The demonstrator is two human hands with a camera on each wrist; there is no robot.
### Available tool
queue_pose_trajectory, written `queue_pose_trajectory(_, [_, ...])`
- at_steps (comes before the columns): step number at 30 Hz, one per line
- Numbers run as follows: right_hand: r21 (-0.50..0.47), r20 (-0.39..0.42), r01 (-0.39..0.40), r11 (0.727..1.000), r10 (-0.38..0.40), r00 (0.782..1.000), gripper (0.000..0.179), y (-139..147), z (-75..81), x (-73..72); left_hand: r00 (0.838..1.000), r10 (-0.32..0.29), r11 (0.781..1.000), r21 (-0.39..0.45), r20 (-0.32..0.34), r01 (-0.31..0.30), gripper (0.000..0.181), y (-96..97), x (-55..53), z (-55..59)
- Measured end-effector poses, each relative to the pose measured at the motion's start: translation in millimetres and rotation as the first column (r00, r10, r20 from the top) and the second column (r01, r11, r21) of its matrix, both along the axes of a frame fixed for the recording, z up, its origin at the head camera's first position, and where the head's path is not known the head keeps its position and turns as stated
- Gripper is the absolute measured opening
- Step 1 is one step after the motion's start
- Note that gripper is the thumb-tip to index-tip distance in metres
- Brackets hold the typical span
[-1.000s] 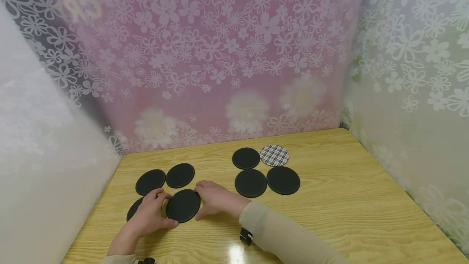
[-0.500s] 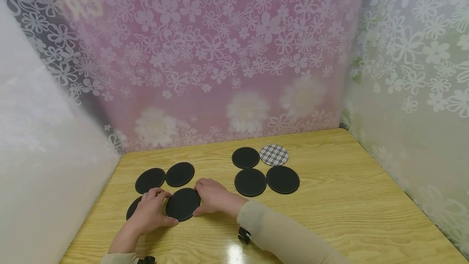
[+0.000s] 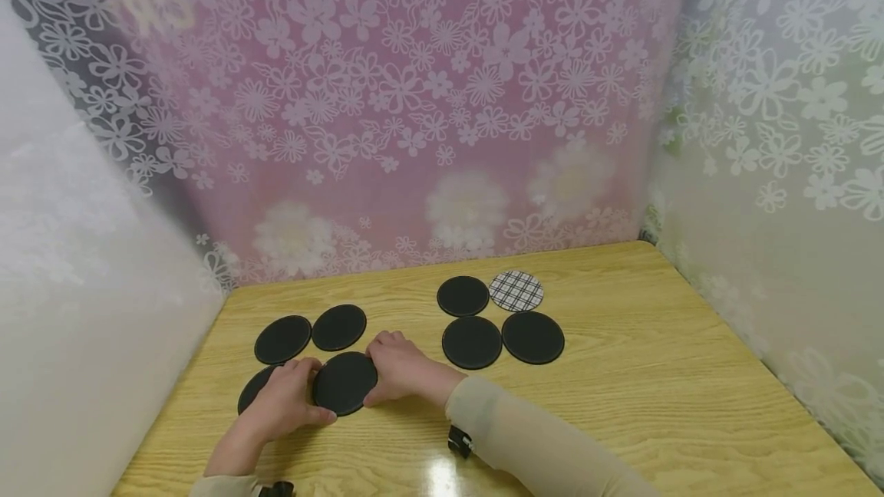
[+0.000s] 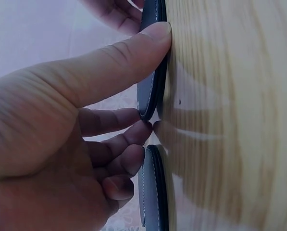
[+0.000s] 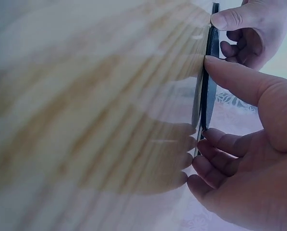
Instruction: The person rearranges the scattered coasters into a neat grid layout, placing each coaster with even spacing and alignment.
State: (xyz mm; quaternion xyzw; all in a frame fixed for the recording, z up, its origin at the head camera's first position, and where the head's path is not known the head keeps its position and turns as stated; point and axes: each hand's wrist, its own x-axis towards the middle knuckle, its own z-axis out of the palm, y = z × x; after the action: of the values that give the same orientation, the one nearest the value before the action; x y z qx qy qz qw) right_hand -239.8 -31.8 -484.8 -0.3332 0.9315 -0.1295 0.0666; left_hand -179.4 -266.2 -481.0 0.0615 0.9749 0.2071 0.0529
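Note:
A round black coaster [image 3: 345, 383] with a stitched rim lies flat on the table between both hands. My left hand [image 3: 282, 397] holds its left side, the thumb along the near rim and the index finger at the left edge. From the right, my right hand [image 3: 400, 370] grips the same coaster, thumb on the near right edge and fingers at the far right edge. Another black coaster [image 3: 252, 391] is partly hidden behind the left hand; in the left wrist view the left hand's other fingers rest close by a coaster edge [image 4: 155, 192]. Two more black coasters [image 3: 283, 340] [image 3: 339, 327] lie just beyond.
Farther right, three black coasters [image 3: 473, 343] and one checked white coaster [image 3: 516, 291] form a second group of touching discs. Flowered curtains [image 3: 442, 98] surround the wooden table [image 3: 656, 374] at the back and sides.
The held coaster has shifted very slightly away from the person. The left fingers have drawn back a little, showing more of the coaster behind them. The other coasters stay put.

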Motion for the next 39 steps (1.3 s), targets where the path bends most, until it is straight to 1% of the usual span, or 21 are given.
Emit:
queue_pose_trajectory(9, [-0.009, 0.017, 0.036, 0.999, -0.036, 0.999, 0.074, 0, 1.5, 0.0, 1.0, 0.013, 0.999, 0.032, 0.027, -0.014, 0.095, 2.0, -1.5, -0.4])
queue_pose_trajectory(15, [-0.003, 0.025, 0.049, 0.999, -0.049, 0.998, 0.074, -1, 1.5, -0.1, 1.0, 0.014, 0.999, 0.045, 0.025, -0.015, 0.097, 4.9, 0.5, -0.4])
queue_pose_trajectory(19, [-0.015, 0.049, 0.059, 0.998, -0.058, 0.997, 0.074, 0, 3.1, 0.2, 1.0, 0.014, 0.999, 0.048, 0.023, -0.015, 0.097, 6.5, 0.6, -0.7])
queue_pose_trajectory(24, [-0.031, 0.094, 0.071, 0.997, -0.068, 0.993, 0.076, 4, 4.2, -1.9, 1.0, 0.011, 0.998, 0.06, 0.026, -0.013, 0.097, 7.8, -1.8, -1.5])
queue_pose_trajectory(29, [-0.037, 0.124, 0.075, 0.996, -0.07, 0.99, 0.077, 10, 5.6, -4.1, 1.0, 0.002, 0.998, 0.064, 0.013, -0.003, 0.098, 11.5, -3.6, -3.9])
queue_pose_trajectory(36, [-0.036, 0.129, 0.075, 0.997, -0.069, 0.989, 0.081, 19, 9.0, -9.7, 1.0, -0.012, 0.996, 0.089, -0.008, 0.013, 0.097, 19.4, -6.9, -6.8])
queue_pose_trajectory(39, [-0.037, 0.126, 0.076, 0.996, -0.071, 0.99, 0.08, 24, 11.7, -13.2, 1.0, -0.024, 0.995, 0.094, -0.017, 0.025, 0.099, 24.6, -9.8, -5.4])
